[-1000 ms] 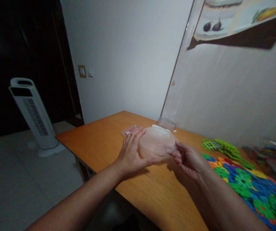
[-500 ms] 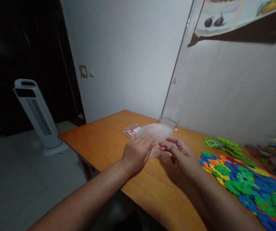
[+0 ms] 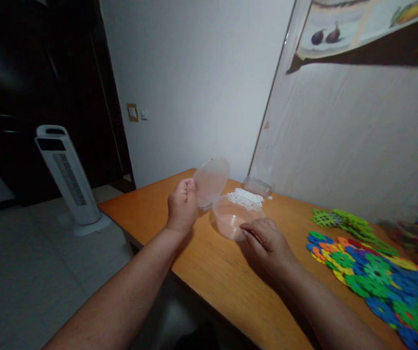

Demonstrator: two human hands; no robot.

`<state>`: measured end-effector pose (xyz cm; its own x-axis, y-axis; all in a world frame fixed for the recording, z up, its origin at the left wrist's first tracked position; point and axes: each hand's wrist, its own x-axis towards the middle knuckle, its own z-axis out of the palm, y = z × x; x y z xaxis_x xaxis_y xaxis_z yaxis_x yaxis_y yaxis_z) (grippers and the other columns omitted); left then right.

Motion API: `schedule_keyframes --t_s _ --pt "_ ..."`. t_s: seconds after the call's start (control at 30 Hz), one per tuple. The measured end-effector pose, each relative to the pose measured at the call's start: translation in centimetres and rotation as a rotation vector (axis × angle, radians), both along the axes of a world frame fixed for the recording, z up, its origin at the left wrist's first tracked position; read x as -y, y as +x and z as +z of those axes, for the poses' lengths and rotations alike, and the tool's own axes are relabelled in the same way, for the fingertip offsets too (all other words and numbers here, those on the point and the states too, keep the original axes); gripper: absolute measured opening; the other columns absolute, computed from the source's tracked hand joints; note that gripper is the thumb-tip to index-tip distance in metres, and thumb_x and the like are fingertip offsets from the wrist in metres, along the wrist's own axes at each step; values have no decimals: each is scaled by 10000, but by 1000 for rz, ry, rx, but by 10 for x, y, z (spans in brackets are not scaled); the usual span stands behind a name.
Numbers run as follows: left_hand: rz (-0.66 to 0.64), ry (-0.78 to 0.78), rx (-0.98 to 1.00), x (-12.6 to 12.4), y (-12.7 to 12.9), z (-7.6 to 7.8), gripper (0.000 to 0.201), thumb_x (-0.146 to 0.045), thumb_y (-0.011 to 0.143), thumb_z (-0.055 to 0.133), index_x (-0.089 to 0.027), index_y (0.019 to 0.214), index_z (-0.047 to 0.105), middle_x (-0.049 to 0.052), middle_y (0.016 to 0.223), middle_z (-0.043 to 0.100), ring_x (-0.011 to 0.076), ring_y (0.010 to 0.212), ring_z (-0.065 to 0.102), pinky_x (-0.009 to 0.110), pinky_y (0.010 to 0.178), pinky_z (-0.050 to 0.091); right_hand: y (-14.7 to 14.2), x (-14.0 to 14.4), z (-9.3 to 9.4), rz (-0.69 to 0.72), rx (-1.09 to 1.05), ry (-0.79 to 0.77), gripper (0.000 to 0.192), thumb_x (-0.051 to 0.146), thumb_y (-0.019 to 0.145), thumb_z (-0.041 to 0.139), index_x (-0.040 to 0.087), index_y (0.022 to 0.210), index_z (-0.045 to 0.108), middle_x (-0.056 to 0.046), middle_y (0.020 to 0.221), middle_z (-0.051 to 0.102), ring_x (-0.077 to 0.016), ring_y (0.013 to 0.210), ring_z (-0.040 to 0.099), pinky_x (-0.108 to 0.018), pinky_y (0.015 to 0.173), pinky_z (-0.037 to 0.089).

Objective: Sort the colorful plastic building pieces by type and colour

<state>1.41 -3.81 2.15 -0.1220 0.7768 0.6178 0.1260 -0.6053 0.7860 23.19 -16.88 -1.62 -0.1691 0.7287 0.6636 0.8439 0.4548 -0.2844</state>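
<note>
My left hand (image 3: 182,206) is closed on the edge of a round translucent lid (image 3: 213,181), which it holds tilted up, above the table and to the left of the bowl. A round clear plastic bowl (image 3: 227,221) stands upright on the table with its top uncovered. At the near right side of its rim, my right hand (image 3: 264,238) pinches with thumb and fingers. Just behind the bowl, partly overlapping its far rim, is a white lacy openwork piece (image 3: 246,198). The lid hides most of what lies behind it.
On the wooden table (image 3: 209,257), a clear plastic container (image 3: 258,186) sits by the wall. Colourful flower-shaped plastic pieces (image 3: 376,272) lie heaped at right, with green linked pieces (image 3: 355,228) behind them. A white tower fan (image 3: 68,175) stands on the floor at left.
My left hand has lifted the lid off the bowl and swung it left, tilting it upright. My right hand has closed at the bowl's rim. The white lacy piece has come into view.
</note>
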Motion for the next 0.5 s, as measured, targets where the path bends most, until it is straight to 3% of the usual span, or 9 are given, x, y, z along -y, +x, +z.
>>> schedule_keyframes --t_s 0.1,0.2,0.33,0.5 --pt "-75 -142 277 -8 -19 2 334 -480 936 499 -164 975 604 100 975 722 169 838 703 296 738 556 0 4 0 -25 19 14 169 240 959 545 228 1062 678 -68 947 717 -245 921 606 -405 797 504" --pt "-55 -222 400 -1 -43 2 313 -462 887 551 -155 922 602 87 889 723 153 718 694 277 659 552 1 7 2 -62 50 101 213 275 928 604 220 1124 667 -89 1095 717 -268 1031 615 -440 886 501" --pt "-24 -302 414 30 -74 -3 310 -448 829 604 -145 895 622 72 811 724 151 625 679 246 567 522 -5 10 11 -120 34 263 248 266 903 631 211 1144 660 -107 1143 701 -278 1065 623 -460 927 491" --pt "-23 -426 360 74 -101 -16 332 -469 816 629 -142 872 632 58 767 725 146 601 670 224 535 498 -40 14 31 18 2 284 249 222 891 622 231 1138 659 -99 1128 700 -281 1074 626 -479 954 481"
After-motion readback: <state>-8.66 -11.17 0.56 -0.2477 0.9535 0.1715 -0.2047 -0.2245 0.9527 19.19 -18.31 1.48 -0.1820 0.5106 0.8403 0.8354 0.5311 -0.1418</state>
